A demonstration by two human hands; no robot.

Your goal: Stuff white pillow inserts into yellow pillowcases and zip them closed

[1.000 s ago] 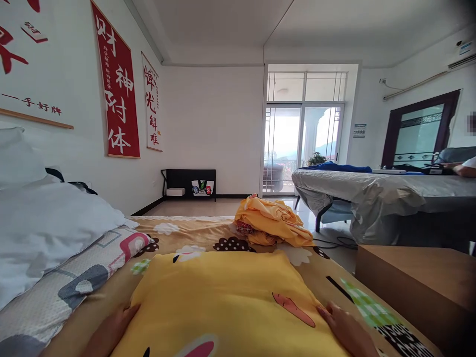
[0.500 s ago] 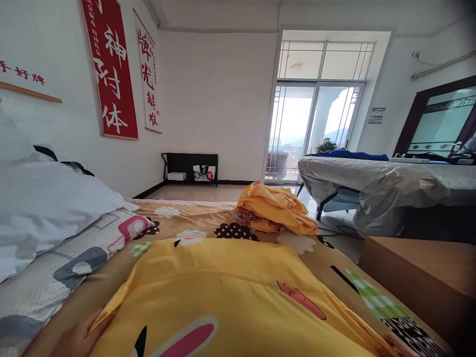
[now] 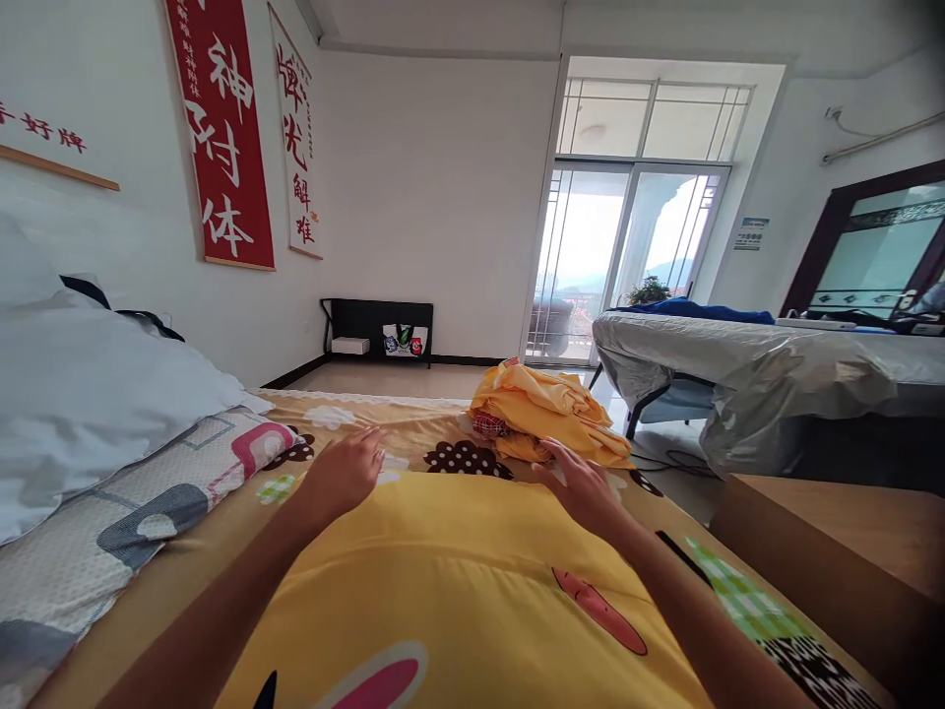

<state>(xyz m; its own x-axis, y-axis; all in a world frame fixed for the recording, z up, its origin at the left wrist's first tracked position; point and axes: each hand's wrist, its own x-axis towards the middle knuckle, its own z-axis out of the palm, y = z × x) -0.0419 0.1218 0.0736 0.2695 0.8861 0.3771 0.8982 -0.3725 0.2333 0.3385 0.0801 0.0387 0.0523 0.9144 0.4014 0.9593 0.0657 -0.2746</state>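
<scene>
A plump yellow pillow [image 3: 443,581] with a pink-and-white ear-like print and a red carrot-like shape lies in front of me on the patterned bed sheet [image 3: 399,409]. Over its far left corner is my left hand [image 3: 346,475], fingers loosely bent and nothing seen in them. My right hand [image 3: 580,483] hovers by the far right corner with fingers stretched forward, holding nothing. Just beyond my right fingertips sits a crumpled heap of yellow cloth [image 3: 550,404]. I cannot tell whether either hand touches the pillow.
White bedding [image 3: 110,374] and a grey-patterned pillow [image 3: 169,492] lie along the left. To the right stand a brown box [image 3: 834,532] and a plastic-covered table [image 3: 686,345]. A low black shelf [image 3: 380,320] is against the far wall.
Both hands have let go of the pillow's near sides and moved forward and inward to its far corners. The pillow stays in nearly the same place.
</scene>
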